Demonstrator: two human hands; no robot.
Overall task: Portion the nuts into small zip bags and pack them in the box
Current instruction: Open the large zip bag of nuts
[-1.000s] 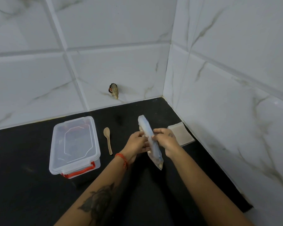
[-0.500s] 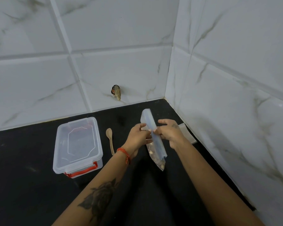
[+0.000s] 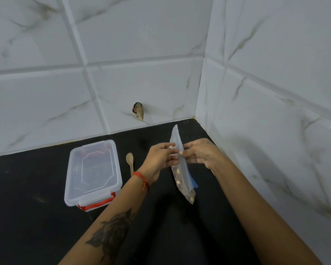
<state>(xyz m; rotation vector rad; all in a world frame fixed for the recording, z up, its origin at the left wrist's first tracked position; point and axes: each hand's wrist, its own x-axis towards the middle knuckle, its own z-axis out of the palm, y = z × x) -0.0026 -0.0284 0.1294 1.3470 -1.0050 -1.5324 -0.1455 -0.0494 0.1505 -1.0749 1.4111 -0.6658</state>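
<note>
Both hands, the left hand (image 3: pixel 161 158) and the right hand (image 3: pixel 199 155), pinch the upper part of the bag (image 3: pixel 182 169) above the counter (image 3: pixel 36 217); it seems light, soft, bottom-heavy with nuts (image 3: pixel 181 181), so hold near the zip.

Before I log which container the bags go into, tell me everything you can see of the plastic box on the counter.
The plastic box is clear, rectangular with rounded corners, and looks like thin rigid plastic. Its clear lid is on, with a raised outline moulded in the top, and a red latch shows at the near end. It stands flat on the black counter, left of the wooden spoon. Neither hand touches it. Its contents cannot be made out.
</note>
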